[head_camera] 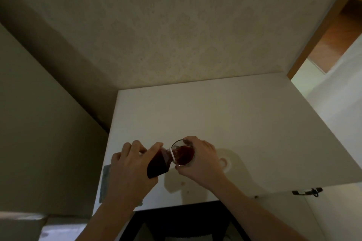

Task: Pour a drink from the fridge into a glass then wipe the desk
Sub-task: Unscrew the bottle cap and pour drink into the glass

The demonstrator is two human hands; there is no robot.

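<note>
My left hand (128, 164) grips a bottle of dark red drink (159, 162), tilted with its white-ringed neck over the rim of a clear glass (183, 152). Dark red liquid fills part of the glass. My right hand (201, 157) wraps around the glass from the right and holds it on the white desk (225, 115). A grey cloth (104, 184) lies on the desk's left edge, partly hidden under my left forearm.
A small white round object (224, 162) lies on the desk just right of my right hand. Small brown spots (183, 183) mark the desk near its front edge. A wall stands behind the desk, a tall surface to the left, and a doorway to the far right.
</note>
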